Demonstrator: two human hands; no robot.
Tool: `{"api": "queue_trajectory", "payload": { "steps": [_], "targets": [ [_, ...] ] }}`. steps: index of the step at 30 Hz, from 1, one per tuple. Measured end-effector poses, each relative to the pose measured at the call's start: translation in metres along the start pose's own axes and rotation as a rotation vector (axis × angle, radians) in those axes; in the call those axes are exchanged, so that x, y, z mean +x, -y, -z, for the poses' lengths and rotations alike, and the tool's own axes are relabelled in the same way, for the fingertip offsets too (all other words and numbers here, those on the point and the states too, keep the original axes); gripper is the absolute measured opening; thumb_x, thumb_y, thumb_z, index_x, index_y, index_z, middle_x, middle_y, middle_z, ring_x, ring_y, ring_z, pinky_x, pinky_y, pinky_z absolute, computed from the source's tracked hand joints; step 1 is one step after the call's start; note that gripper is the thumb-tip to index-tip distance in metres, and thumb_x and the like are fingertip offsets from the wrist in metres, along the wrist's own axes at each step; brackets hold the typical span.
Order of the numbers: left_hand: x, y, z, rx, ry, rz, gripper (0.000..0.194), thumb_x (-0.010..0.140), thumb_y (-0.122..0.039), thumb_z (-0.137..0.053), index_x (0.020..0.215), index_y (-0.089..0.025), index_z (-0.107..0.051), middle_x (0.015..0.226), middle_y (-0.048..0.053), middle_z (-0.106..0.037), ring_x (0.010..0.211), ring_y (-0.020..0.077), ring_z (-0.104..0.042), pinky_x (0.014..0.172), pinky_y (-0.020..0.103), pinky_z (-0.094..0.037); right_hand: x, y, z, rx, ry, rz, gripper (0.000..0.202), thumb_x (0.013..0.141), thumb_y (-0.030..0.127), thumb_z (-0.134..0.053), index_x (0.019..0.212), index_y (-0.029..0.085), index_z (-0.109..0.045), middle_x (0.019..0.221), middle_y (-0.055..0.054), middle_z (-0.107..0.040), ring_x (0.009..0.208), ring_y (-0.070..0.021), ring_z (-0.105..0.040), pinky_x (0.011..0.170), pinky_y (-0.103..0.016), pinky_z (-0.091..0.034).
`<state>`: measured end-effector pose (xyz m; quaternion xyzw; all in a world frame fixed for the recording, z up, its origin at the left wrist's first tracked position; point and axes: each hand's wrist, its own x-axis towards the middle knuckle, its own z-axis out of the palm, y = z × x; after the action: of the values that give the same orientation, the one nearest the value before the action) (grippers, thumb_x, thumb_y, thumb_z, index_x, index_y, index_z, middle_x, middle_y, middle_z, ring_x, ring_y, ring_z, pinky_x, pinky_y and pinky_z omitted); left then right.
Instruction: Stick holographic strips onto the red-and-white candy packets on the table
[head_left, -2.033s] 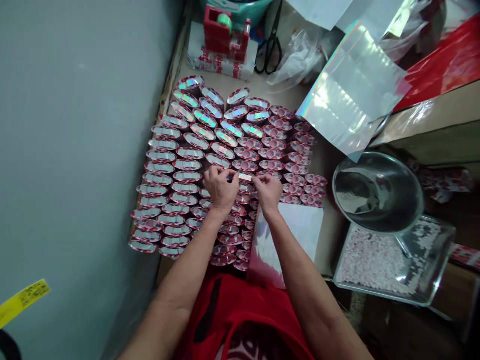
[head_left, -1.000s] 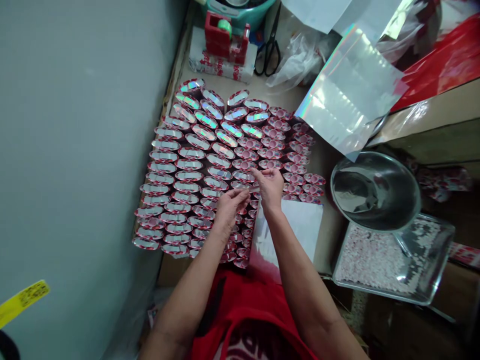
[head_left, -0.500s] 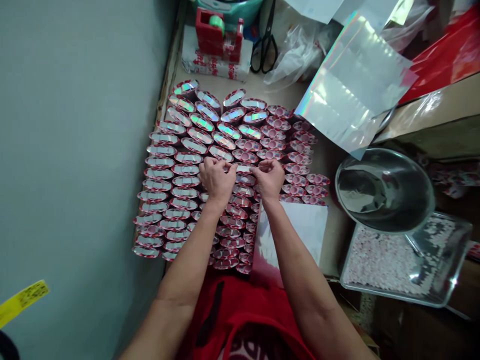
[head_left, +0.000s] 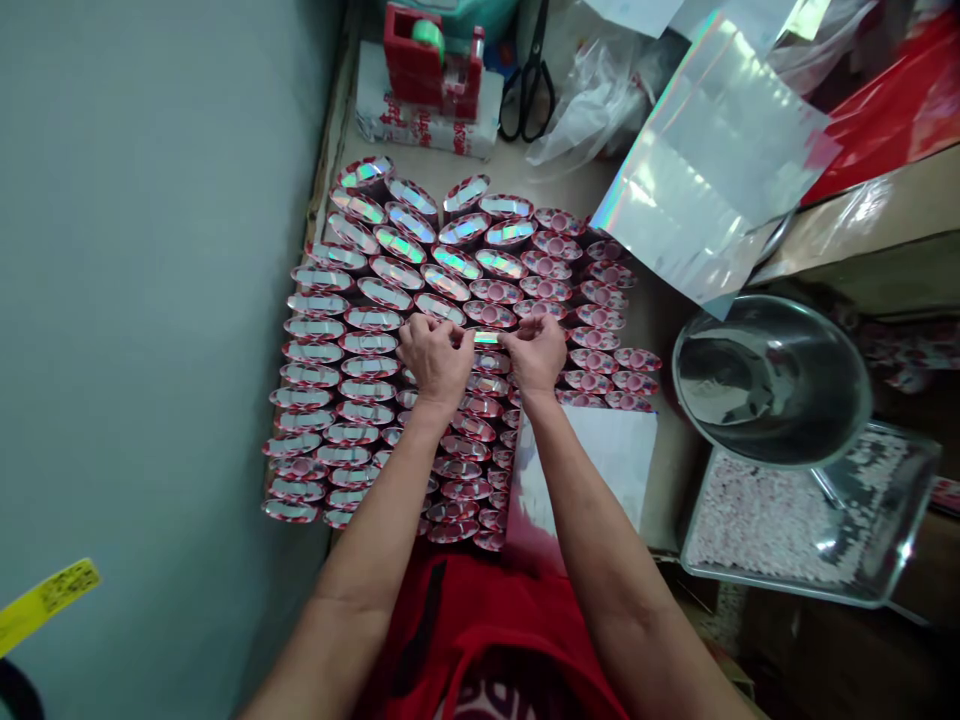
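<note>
My left hand (head_left: 436, 362) and my right hand (head_left: 537, 354) face each other over rows of red-and-white patterned packs (head_left: 371, 388) with oval ends. Between my fingertips a small shiny sticker strip (head_left: 487, 338) lies along the end of one pack, glinting in rainbow colours. Both hands pinch closed at its two ends. Packs on the left and at the back carry similar pale or shiny strips. Several at the right, like this pack (head_left: 594, 337), show a round pink spot. A white sheet (head_left: 592, 460) lies partly beneath my right forearm.
At the back are a red tape dispenser (head_left: 416, 75), black scissors (head_left: 529, 98) and a clear plastic bag (head_left: 592, 110). A shiny film sheet (head_left: 697, 170) overhangs the right side. A metal bowl (head_left: 832, 370) rests by a tray (head_left: 896, 570) of small pale pieces. A wall (head_left: 165, 250) stands left.
My hands stay almost in place at the same pack. The strip between them now glints green and rainbow where it looked pale before. The view has shifted slightly.
</note>
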<state>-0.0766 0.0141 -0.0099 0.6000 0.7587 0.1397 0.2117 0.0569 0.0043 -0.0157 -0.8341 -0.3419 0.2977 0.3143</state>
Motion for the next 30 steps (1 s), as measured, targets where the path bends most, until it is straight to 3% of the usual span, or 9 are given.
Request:
{"api": "queue_trajectory", "payload": {
  "steps": [5,9,12,16,20,24,25,27,30],
  "targets": [
    [0.002,0.000,0.002,-0.012,0.008,-0.021,0.016,0.086,-0.036,-0.075,0.084,-0.021,-0.071,0.117,0.013,-0.058,0.120,0.0352,-0.050,0.104,0.050,-0.042,0.001,0.003,0.003,-0.163,0.010,-0.002,0.028,0.071,0.024,-0.071,0.096,0.024,-0.057,0.082,0.002,-0.070,0.078,-0.0210,-0.066,0.077,-0.031,-0.045],
    [0.011,0.002,0.002,-0.023,-0.049,0.050,0.043,0.075,-0.046,-0.088,0.096,-0.019,-0.062,0.123,0.017,-0.056,0.124,0.0385,-0.047,0.109,0.055,-0.040,0.008,0.005,0.011,-0.323,0.029,-0.037,0.043,0.071,0.034,-0.080,0.106,0.024,-0.056,0.093,-0.001,-0.070,0.087,-0.0239,-0.064,0.079,-0.033,-0.046],
    [0.025,0.005,0.002,-0.006,-0.036,0.056,0.045,0.070,-0.047,-0.091,0.088,-0.019,-0.060,0.122,0.016,-0.057,0.125,0.0408,-0.046,0.108,0.058,-0.039,0.014,0.008,0.011,-0.334,0.110,-0.033,0.035,0.077,0.035,-0.078,0.103,0.025,-0.058,0.092,0.000,-0.069,0.087,-0.0238,-0.064,0.081,-0.033,-0.046],
    [0.033,0.004,0.007,0.024,-0.010,-0.036,0.036,0.077,-0.047,-0.086,0.082,-0.018,-0.064,0.101,0.012,-0.061,0.113,0.0367,-0.053,0.102,0.056,-0.042,0.000,0.001,0.017,-0.223,0.118,0.041,0.016,0.091,0.028,-0.063,0.107,0.027,-0.061,0.089,0.002,-0.069,0.086,-0.0220,-0.064,0.083,-0.033,-0.047],
    [-0.016,-0.024,-0.004,-0.016,-0.007,-0.328,0.026,0.091,-0.044,-0.074,0.090,-0.019,-0.069,0.094,0.008,-0.066,0.101,0.0290,-0.058,0.097,0.044,-0.044,-0.044,-0.057,0.075,-0.006,-0.065,0.191,0.020,0.098,0.042,-0.058,0.106,0.024,-0.062,0.099,-0.003,-0.068,0.094,-0.0207,-0.062,0.092,-0.034,-0.047],
    [-0.102,-0.081,-0.052,-0.114,0.229,-0.645,0.020,0.097,-0.040,-0.068,0.090,-0.022,-0.072,0.094,0.008,-0.072,0.097,0.0262,-0.062,0.091,0.038,-0.044,-0.071,-0.152,0.161,0.012,-0.563,-0.108,0.042,0.087,0.053,-0.065,0.112,0.019,-0.059,0.111,-0.013,-0.064,0.101,-0.0259,-0.058,0.095,-0.042,-0.047],
    [-0.120,-0.096,-0.065,-0.105,0.265,-0.679,0.019,0.097,-0.040,-0.069,0.093,-0.022,-0.074,0.097,0.008,-0.073,0.098,0.0268,-0.062,0.090,0.039,-0.044,-0.070,-0.173,0.177,0.032,-0.556,-0.168,0.048,0.082,0.054,-0.069,0.113,0.018,-0.060,0.110,-0.014,-0.064,0.101,-0.0268,-0.059,0.094,-0.042,-0.048],
    [-0.144,-0.121,-0.090,-0.069,0.305,-0.721,0.021,0.093,-0.041,-0.073,0.105,-0.024,-0.076,0.108,0.010,-0.073,0.106,0.0293,-0.061,0.092,0.041,-0.043,-0.062,-0.204,0.197,0.139,-0.379,-0.266,0.051,0.074,0.054,-0.074,0.108,0.017,-0.064,0.098,-0.010,-0.068,0.089,-0.0259,-0.061,0.085,-0.040,-0.050],
    [-0.154,-0.143,-0.110,-0.007,0.337,-0.737,0.027,0.087,-0.039,-0.079,0.111,-0.025,-0.076,0.114,0.012,-0.071,0.113,0.0327,-0.058,0.094,0.043,-0.043,-0.049,-0.222,0.206,0.371,-0.189,-0.250,0.045,0.073,0.049,-0.071,0.104,0.018,-0.068,0.087,-0.006,-0.071,0.079,-0.0222,-0.063,0.077,-0.035,-0.051]
  ]
}}
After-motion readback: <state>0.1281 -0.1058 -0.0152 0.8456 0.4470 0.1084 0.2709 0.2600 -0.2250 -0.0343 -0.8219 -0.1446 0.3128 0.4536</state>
